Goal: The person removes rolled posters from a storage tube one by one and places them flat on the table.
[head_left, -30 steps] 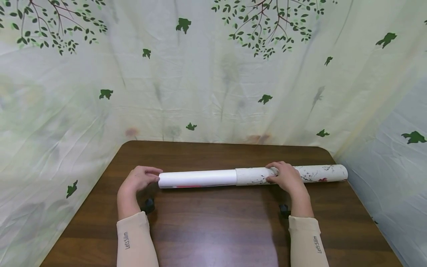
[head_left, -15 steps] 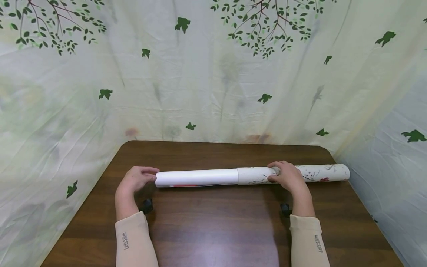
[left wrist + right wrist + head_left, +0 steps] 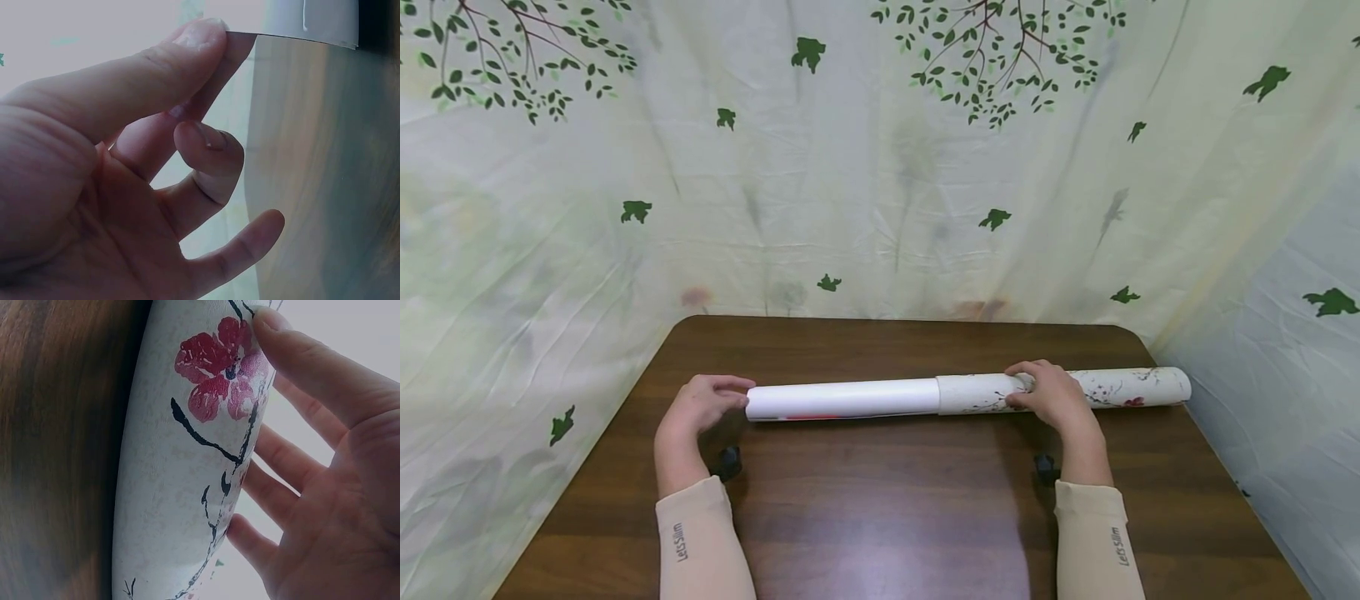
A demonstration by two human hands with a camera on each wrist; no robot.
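Note:
A long roll lies crosswise on the brown table [image 3: 880,492]. Its left part is a plain white paper roll [image 3: 842,400] with a thin red strip low on its side. This emerges from a wider roll of flower-patterned wallpaper [image 3: 1127,387], printed with dark twigs and red blossoms. My left hand [image 3: 698,407] pinches the white roll's left end between thumb and forefinger; in the left wrist view the other fingers hang free below the rim. On the patterned roll, my right hand [image 3: 1054,398] grips from above, thumb on the near side, fingers over the far side.
A pale curtain [image 3: 880,183] with printed leaves and branches hangs behind and around the table. The patterned roll's right end reaches past the table's right edge. A small black wrist device [image 3: 728,463] shows at the left wrist, another [image 3: 1047,470] at the right.
My left hand has shifted slightly left with the white end, and my right hand slightly right with the patterned roll. More of the white roll shows between them.

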